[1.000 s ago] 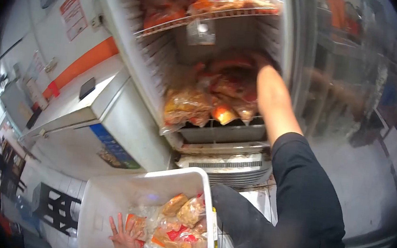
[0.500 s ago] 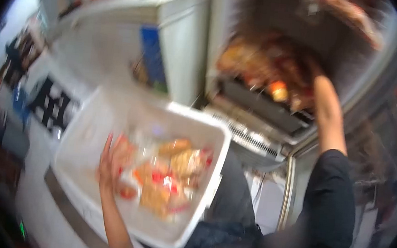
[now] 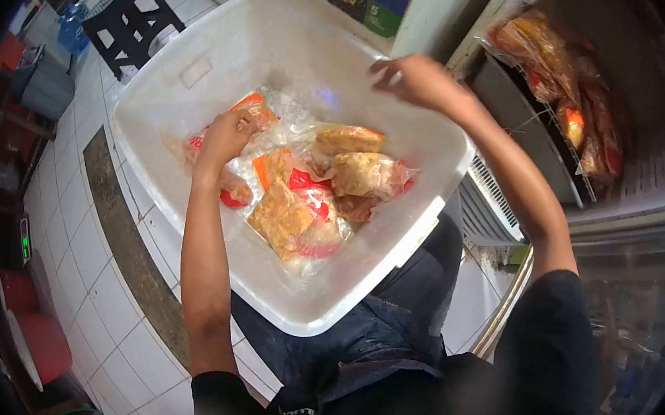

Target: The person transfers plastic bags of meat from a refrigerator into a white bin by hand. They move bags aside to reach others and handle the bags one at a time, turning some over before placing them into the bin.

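Two bare hands over a white tub (image 3: 201, 75), its near rim above dark trousers (image 3: 385, 325). Plenty of bare plastic along the tub's left wall and far corner. Packets of food (image 3: 352, 173) heaped toward the middle and right, close under the right rim. Left hand (image 3: 226, 135) down inside, fingers curled shut on an orange-edged packet (image 3: 252, 107) at the left fringe of the heap. Right hand (image 3: 417, 80) in the air just above the far rim, fingers loosely spread and half bent, gripping nothing. Just beyond that rim, the open fridge (image 3: 655, 182), with the edge of its wire shelf (image 3: 540, 115) near the right forearm and loaded with shelf bags (image 3: 536, 47). Left of the tub, tiled floor (image 3: 101, 281) and a black stool (image 3: 130, 24), well apart from both hands. Compared with a second ago: right hand out of the fridge, then deep among the shelf bags. Left hand no longer flat and splayed on the heap but closed. View swung down from the fridge shelves onto the tub. Hard to read: contents of the packets behind crinkled plastic, and the underside of the left fingers. Also unclear: the tub's near rim against the dark clothing, and the fridge's upper part, cut off at the top of the view.
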`<act>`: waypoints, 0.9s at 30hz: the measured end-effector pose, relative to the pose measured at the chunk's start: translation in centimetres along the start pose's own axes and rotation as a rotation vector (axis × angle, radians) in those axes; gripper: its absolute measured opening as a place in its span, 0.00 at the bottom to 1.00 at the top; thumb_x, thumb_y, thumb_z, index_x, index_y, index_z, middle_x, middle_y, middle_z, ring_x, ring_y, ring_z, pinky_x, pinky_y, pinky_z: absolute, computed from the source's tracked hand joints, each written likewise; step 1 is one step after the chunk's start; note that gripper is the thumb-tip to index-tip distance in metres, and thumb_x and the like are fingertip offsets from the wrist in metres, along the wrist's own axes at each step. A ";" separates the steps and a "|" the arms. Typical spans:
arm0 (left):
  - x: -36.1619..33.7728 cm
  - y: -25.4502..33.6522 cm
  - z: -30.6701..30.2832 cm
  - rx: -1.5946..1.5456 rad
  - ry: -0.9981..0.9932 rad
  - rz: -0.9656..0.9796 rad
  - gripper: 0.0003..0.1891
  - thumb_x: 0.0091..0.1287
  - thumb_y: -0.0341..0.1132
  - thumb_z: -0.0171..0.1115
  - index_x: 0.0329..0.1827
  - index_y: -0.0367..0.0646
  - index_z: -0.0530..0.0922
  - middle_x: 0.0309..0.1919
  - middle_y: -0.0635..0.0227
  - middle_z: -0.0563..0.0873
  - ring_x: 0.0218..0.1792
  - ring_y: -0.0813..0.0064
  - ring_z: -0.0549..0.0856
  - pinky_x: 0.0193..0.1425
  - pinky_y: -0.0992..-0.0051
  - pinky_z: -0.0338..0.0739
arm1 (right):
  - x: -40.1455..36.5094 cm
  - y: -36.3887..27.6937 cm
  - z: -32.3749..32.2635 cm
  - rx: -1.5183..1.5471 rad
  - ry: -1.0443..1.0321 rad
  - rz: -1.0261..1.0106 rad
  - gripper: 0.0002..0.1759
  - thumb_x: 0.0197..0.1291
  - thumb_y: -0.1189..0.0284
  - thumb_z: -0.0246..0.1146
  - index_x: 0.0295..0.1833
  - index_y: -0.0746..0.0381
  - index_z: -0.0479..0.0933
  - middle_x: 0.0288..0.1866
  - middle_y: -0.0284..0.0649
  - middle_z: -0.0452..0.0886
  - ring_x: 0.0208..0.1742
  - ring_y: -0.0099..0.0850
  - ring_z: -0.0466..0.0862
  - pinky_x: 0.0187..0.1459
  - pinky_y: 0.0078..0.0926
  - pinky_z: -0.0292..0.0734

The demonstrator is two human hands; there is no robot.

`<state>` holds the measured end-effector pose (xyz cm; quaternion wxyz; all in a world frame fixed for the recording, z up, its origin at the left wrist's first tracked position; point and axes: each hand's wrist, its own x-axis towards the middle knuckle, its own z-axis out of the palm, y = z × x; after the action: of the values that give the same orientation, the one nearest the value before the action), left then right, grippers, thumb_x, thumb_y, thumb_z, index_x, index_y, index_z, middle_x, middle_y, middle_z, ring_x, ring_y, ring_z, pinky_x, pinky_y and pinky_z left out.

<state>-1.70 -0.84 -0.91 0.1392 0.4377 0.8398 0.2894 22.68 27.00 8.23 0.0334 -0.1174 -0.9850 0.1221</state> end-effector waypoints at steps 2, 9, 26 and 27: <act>-0.6 0.2 -0.6 -0.045 0.016 -0.027 0.12 0.64 0.39 0.63 0.38 0.38 0.84 0.27 0.54 0.86 0.25 0.64 0.85 0.32 0.66 0.76 | 4.7 -0.3 8.2 0.035 -0.324 0.083 0.29 0.56 0.59 0.70 0.63 0.57 0.76 0.55 0.44 0.84 0.55 0.43 0.82 0.57 0.39 0.76; -0.7 -1.1 -1.1 -0.090 0.099 -0.016 0.12 0.64 0.39 0.62 0.39 0.39 0.84 0.27 0.54 0.86 0.26 0.60 0.87 0.36 0.63 0.78 | 7.3 2.7 26.0 -0.175 -0.504 0.196 0.36 0.50 0.48 0.68 0.58 0.62 0.76 0.46 0.49 0.85 0.48 0.47 0.85 0.49 0.44 0.80; 0.6 3.4 0.9 -1.397 -0.158 -0.088 0.43 0.67 0.53 0.63 0.79 0.48 0.52 0.58 0.69 0.74 0.55 0.72 0.77 0.55 0.75 0.78 | 7.6 -12.9 8.4 0.691 0.246 0.004 0.39 0.56 0.46 0.65 0.62 0.67 0.71 0.47 0.58 0.83 0.45 0.49 0.85 0.49 0.41 0.77; 1.2 0.4 1.9 -1.430 -0.128 -0.126 0.41 0.68 0.53 0.61 0.79 0.52 0.52 0.55 0.70 0.75 0.51 0.75 0.77 0.52 0.77 0.78 | 7.7 -14.6 8.7 0.850 0.172 0.002 0.36 0.60 0.49 0.62 0.64 0.65 0.71 0.48 0.56 0.83 0.47 0.46 0.85 0.50 0.39 0.78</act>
<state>-1.17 1.01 -2.13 0.4570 0.2061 0.4588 0.7335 11.09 13.09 3.68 0.1606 -0.1037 -0.8408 0.5065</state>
